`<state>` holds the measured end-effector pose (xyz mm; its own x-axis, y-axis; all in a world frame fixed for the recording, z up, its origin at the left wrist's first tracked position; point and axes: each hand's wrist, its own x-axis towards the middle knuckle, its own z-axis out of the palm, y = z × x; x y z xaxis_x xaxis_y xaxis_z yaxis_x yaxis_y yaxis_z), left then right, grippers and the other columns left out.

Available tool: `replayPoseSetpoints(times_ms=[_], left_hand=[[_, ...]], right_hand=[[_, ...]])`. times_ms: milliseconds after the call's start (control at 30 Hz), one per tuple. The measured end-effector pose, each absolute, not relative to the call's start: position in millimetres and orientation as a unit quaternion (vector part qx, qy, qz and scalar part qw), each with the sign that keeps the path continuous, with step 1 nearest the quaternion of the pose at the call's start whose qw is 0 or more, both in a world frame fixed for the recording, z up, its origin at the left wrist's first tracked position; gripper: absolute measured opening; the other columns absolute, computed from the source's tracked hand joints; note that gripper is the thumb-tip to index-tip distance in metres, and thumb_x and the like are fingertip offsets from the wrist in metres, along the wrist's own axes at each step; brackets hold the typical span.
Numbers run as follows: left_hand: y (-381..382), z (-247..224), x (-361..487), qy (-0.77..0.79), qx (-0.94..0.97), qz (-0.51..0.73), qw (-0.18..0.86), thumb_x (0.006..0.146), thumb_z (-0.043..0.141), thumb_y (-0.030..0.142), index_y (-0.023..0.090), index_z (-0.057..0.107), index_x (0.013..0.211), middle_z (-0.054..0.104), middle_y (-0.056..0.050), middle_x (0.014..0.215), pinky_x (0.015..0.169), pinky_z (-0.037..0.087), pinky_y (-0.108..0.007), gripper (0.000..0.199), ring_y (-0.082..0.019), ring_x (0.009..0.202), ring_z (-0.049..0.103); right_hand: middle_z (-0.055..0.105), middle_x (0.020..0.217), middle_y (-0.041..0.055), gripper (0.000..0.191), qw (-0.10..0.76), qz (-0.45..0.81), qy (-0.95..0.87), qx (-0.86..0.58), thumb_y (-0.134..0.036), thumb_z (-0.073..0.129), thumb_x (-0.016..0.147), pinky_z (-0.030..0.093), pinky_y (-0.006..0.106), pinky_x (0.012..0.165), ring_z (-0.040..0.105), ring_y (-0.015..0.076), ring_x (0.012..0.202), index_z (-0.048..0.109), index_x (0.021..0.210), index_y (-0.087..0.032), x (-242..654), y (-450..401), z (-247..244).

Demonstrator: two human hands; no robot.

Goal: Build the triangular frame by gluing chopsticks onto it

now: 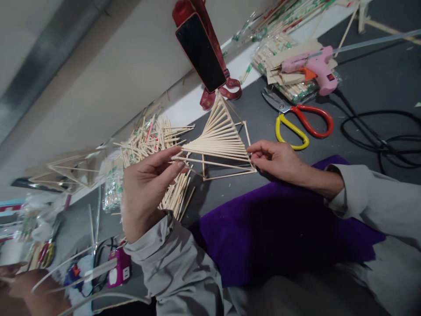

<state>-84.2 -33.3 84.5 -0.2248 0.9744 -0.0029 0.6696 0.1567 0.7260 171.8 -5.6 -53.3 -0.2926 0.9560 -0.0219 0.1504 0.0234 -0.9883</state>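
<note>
A model of thin wooden sticks (pixel 222 139) stands on the dark table, its sticks fanned into a twisted surface above a frame of single sticks. At its left corner, the thumb and forefinger of my left hand (pixel 148 186) close on the stick ends. My right hand (pixel 278 163) pinches the right ends of the sticks, near the frame's corner. A heap of loose sticks (pixel 148 142) lies left of the model, partly behind my left hand.
Scissors (pixel 291 116) and a pink glue gun (pixel 312 70) on bagged sticks lie at the right, with a black cable (pixel 368 131). A phone (pixel 201 52) leans on a red bottle (pixel 182 13) behind. Another person's hand (pixel 36 289) is at lower left.
</note>
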Motion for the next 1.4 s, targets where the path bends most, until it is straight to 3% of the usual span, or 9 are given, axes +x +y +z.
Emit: replayPoseSetpoints(times_ms=[367,800,1267,1400], left_hand=[[-32.5,83.9,-86.9,0.714,0.577,0.310,0.248,0.074,0.078,0.036,0.024,0.075,0.110,0.076,-0.003,0.081,0.053,0.050,-0.025,0.038,-0.019,0.072,0.071],[-33.8,82.1,-86.2,0.714,0.554,0.332,0.272,0.074,0.078,0.036,0.021,0.075,0.109,0.077,-0.007,0.093,0.054,0.050,-0.024,0.038,-0.018,0.072,0.071],[-36.2,82.5,-87.8,0.713,0.549,0.323,0.294,0.077,0.076,0.035,0.020,0.074,0.111,0.077,-0.007,0.083,0.046,0.045,-0.022,0.038,-0.019,0.072,0.073],[-36.7,83.4,-85.7,0.714,0.546,0.330,0.287,0.076,0.077,0.035,0.020,0.074,0.111,0.078,-0.008,0.093,0.047,0.045,-0.021,0.038,-0.018,0.073,0.073]], right_hand=[[0.067,0.076,0.0010,0.022,0.378,0.615,-0.542,-0.431,-0.019,0.056,0.080,0.046,0.022,0.050,0.055,0.0081,0.051,0.066,0.100,-0.015,172.5,-6.8,-45.6],[0.067,0.073,0.0019,0.018,0.353,0.629,-0.526,-0.450,-0.023,0.062,0.079,0.047,0.021,0.048,0.057,0.0084,0.051,0.069,0.094,-0.016,172.8,-6.9,-43.5],[0.068,0.074,0.0028,0.026,0.349,0.619,-0.534,-0.459,-0.033,0.066,0.080,0.046,0.023,0.049,0.058,0.0097,0.051,0.071,0.099,-0.016,171.1,-8.7,-51.2],[0.068,0.074,0.0024,0.022,0.357,0.623,-0.535,-0.446,-0.029,0.065,0.081,0.047,0.022,0.049,0.058,0.0093,0.052,0.070,0.098,-0.017,171.7,-8.0,-49.5]])
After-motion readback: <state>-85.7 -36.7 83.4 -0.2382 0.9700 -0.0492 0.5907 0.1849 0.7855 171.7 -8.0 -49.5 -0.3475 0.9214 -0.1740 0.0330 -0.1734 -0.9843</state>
